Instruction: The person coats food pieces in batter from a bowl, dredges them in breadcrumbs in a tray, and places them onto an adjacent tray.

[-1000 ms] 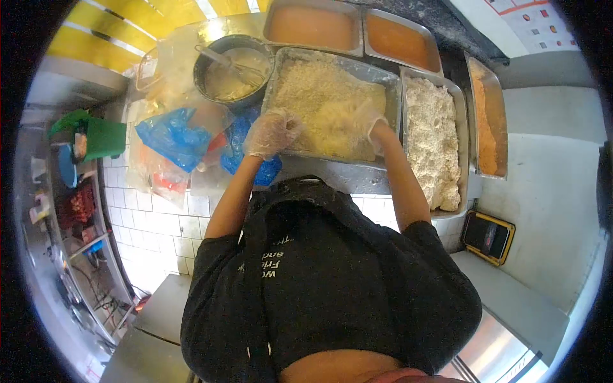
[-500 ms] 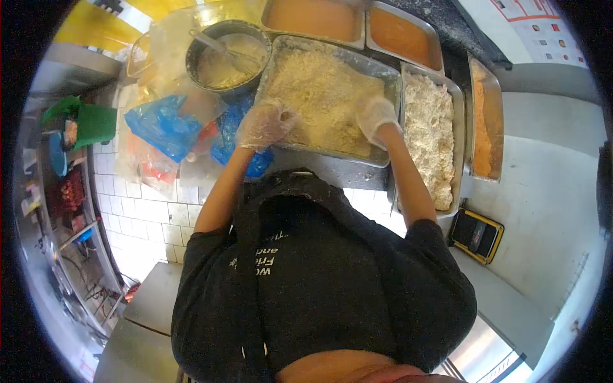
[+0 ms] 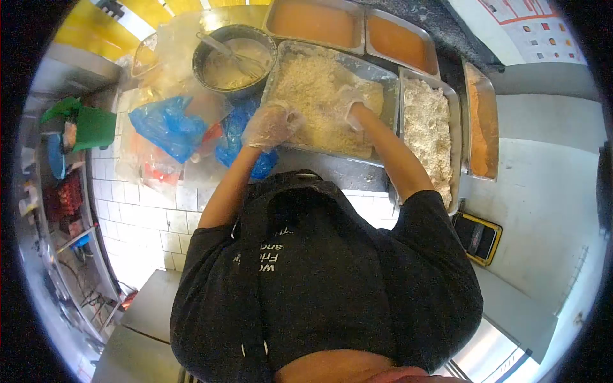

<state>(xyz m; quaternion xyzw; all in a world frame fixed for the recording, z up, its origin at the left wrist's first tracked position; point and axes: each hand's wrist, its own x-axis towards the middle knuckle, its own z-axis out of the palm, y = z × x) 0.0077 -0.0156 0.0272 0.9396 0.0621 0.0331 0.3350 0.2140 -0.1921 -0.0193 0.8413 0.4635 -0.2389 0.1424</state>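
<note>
A metal tray (image 3: 391, 86) holds a layer of pale yellow crumbs (image 3: 313, 83). My left hand (image 3: 271, 126), in a clear plastic glove, rests at the tray's near left corner with its fingers curled; whether anything is inside them is hidden. Inside the tray, right of its middle, my right hand (image 3: 348, 105) is gloved too and touches the crumbs. Its fingers are blurred against them. Just behind the left side of the tray stands a dark bowl (image 3: 203, 64) of pale batter with a whisk (image 3: 239, 60) in it.
Two trays of orange liquid (image 3: 313, 24) (image 3: 399, 41) stand at the back. On the right are a tray of white floury pieces (image 3: 426, 127) and a tray of orange powder (image 3: 482, 124). Blue plastic bags (image 3: 167, 127) lie at left; a black and yellow device (image 3: 477, 237) is lower right.
My right hand has moved from the tray's right side toward its middle, over the crumbs. My left hand stays at the near left corner. The view has shifted slightly.
</note>
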